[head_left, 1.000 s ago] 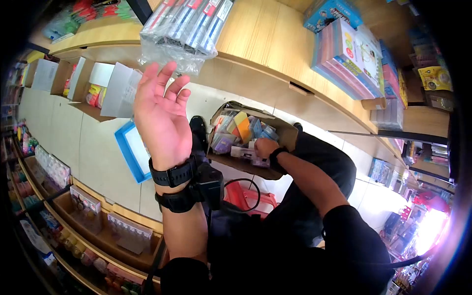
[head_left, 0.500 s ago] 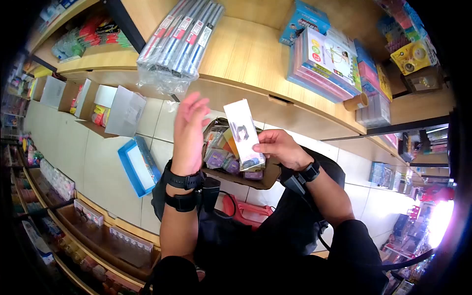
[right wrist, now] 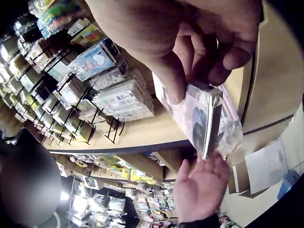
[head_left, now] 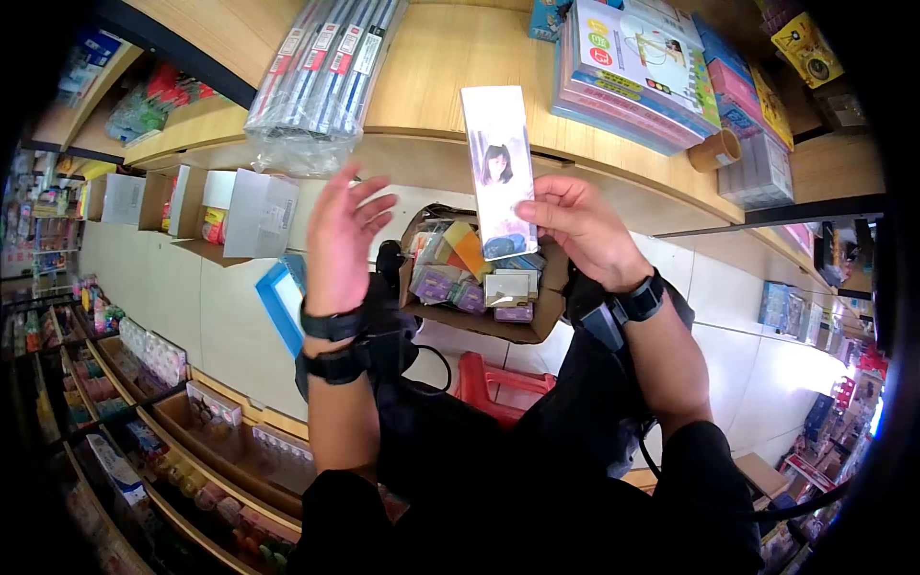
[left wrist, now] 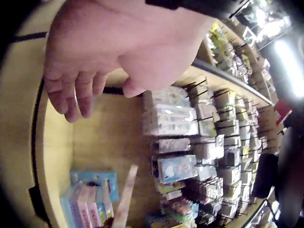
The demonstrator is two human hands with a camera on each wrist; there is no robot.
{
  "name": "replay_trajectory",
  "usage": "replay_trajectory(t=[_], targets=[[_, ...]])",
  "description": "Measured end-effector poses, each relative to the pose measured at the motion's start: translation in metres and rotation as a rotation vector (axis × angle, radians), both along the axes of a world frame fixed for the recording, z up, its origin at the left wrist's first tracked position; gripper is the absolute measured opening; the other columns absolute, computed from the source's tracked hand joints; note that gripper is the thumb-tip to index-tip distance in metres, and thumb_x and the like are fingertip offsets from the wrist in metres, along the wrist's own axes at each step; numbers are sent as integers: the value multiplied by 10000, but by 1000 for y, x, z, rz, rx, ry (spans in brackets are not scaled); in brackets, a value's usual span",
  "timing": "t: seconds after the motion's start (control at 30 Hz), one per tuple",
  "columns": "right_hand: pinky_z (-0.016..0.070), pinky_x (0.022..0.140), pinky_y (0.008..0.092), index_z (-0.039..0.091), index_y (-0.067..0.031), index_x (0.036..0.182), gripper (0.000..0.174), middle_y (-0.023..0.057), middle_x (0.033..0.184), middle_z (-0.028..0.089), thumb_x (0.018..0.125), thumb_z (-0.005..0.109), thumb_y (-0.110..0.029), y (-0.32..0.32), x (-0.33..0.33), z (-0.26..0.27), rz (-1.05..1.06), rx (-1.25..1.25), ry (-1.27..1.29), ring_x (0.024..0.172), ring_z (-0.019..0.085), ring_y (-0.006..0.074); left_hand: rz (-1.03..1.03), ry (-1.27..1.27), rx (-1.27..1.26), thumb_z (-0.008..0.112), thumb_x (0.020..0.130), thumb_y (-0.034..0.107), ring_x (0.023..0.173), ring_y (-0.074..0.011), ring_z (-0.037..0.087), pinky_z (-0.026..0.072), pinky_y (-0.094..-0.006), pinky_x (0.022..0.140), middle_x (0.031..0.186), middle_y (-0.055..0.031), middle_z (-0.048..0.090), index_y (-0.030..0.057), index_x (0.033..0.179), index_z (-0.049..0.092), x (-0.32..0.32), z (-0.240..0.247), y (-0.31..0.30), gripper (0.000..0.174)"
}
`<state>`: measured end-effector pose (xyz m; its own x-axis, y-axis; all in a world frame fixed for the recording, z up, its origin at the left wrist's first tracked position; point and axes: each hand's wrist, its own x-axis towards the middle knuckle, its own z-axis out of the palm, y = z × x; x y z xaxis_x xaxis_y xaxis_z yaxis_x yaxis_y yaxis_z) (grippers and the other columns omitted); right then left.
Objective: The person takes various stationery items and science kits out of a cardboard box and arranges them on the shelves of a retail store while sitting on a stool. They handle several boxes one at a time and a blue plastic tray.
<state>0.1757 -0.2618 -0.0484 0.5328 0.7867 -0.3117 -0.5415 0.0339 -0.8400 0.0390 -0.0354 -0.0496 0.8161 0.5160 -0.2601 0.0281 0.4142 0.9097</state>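
Note:
My right hand (head_left: 586,228) pinches a long, flat white box (head_left: 496,172) at its lower right edge, thumb on the printed face. A portrait is printed on that face. Seen in the right wrist view, the box (right wrist: 202,118) is thin, with a shiny end. To its left, my left hand (head_left: 340,244) is raised with relaxed fingers and holds nothing. Below both hands an open cardboard carton (head_left: 539,329) stands on the floor. Inside lie several small packs, among them purple packs (head_left: 436,287) and an orange-yellow piece (head_left: 467,251).
A wooden shelf (head_left: 450,77) runs ahead, bearing plastic-wrapped folders (head_left: 321,72) and a stack of boxed books (head_left: 628,91). On the floor to the left are a blue tray (head_left: 278,302) and open cartons (head_left: 264,216). A red stool (head_left: 474,383) is between the legs.
My right hand has come up out of the carton with the white box and lifted it further. The left hand has drawn back from the wrapped folders, still empty.

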Motion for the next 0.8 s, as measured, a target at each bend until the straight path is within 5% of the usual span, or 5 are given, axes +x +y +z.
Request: replay_trajectory(t=[0.17, 0.43, 0.67, 0.73, 0.8], targets=[[437, 666, 194, 616, -9, 950, 156, 29, 855, 644, 804, 639, -58, -9, 11, -4, -41, -95, -88, 753, 578, 72, 126, -239, 142, 435, 918, 260, 952, -202, 544, 429, -333, 873, 1058, -82, 561, 24, 1284, 400, -120, 83, 71, 437], [453, 738, 219, 615, 5, 923, 141, 54, 861, 649, 791, 645, -33, -11, 10, -7, 0, -243, -177, 783, 591, 95, 583, 284, 372, 481, 915, 270, 811, -126, 556, 443, -245, 708, 902, -6, 591, 65, 1135, 544, -311, 124, 179, 307], [473, 728, 229, 606, 17, 922, 140, 73, 870, 654, 787, 637, -2, 7, 8, -15, 31, -259, -176, 760, 605, 99, 451, 967, 167, 455, 873, 339, 550, -121, 517, 378, -233, 446, 761, -13, 589, 120, 896, 573, -376, -108, 220, 250], [478, 726, 235, 606, 18, 925, 144, 72, 868, 655, 784, 635, 8, 11, 6, -17, 16, -293, -186, 749, 607, 105, -139, 797, -611, 442, 870, 369, 536, -164, 540, 411, -321, 430, 815, -58, 628, 64, 1060, 552, -478, -276, 268, 375], [475, 738, 233, 606, 18, 924, 143, 73, 871, 656, 784, 634, 11, 15, 1, -15, 38, -313, -141, 764, 607, 105, 113, 1485, -288, 438, 852, 493, 632, -244, 609, 459, -368, 521, 902, -132, 658, -12, 1121, 496, -389, -271, 176, 575]])
